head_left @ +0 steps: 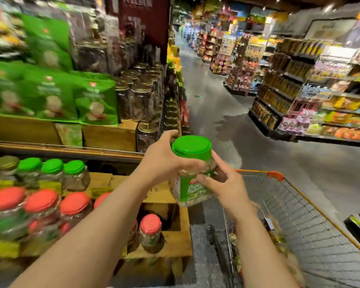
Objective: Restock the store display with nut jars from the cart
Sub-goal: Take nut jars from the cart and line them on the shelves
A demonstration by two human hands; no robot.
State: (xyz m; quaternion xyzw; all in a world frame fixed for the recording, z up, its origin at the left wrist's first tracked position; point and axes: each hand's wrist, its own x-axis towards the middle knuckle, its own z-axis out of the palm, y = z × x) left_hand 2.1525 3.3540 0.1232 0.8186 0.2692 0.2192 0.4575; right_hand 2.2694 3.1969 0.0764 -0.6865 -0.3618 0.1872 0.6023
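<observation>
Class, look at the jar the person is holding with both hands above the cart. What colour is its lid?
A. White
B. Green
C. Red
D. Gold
B. The jar gripped between the left hand and the right hand has a bright green lid, matching the green label on its side.

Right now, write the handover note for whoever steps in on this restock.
Left hand and right hand both grip one green-lidded nut jar, held in the air between the cart and the wooden display.
Done: three green-lidded jars stand in a row on the display, red-lidded jars in front of them.
Left: set this jar by the green row. The cart's contents are blurred; check it for more.
</observation>
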